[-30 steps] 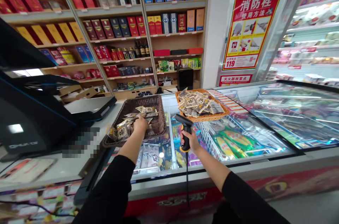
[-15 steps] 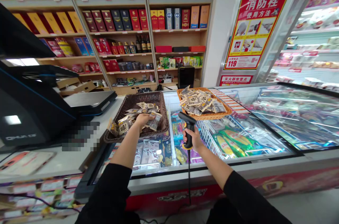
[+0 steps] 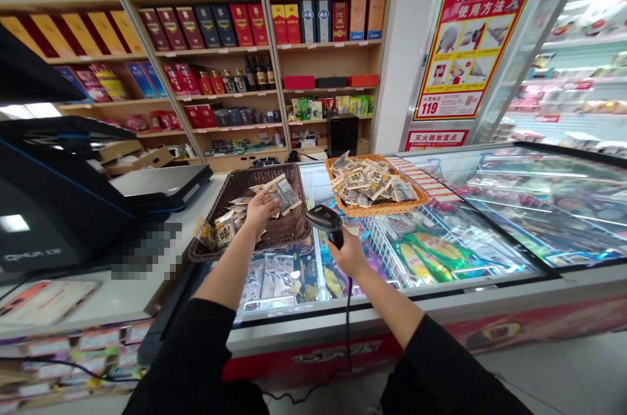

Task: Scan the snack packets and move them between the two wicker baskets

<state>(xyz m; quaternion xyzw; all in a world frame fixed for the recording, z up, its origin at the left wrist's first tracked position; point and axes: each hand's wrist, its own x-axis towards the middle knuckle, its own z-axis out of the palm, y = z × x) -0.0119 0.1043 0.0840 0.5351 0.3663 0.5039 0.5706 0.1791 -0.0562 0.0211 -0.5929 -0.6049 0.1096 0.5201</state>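
My left hand (image 3: pixel 258 208) is closed on a small snack packet (image 3: pixel 283 192) and holds it up just above the dark brown wicker basket (image 3: pixel 289 229), which contains several similar packets. My right hand (image 3: pixel 349 255) grips the handle of a black barcode scanner (image 3: pixel 325 219), whose head is turned left toward the packet. A cord hangs down from the scanner. An orange wicker basket (image 3: pixel 386 208) heaped with several packets sits to the right on the freezer's glass lid.
A glass-topped chest freezer (image 3: pixel 490 232) full of frozen goods spans the front. A black checkout terminal (image 3: pixel 59 199) stands on the counter at left. Shelves of boxed bottles (image 3: pixel 210 29) fill the back wall. A red fire-hydrant poster (image 3: pixel 470 36) hangs at right.
My left hand has picked a packet out of the brown basket and lifted it. My right hand has swung the scanner's head left toward the packet.
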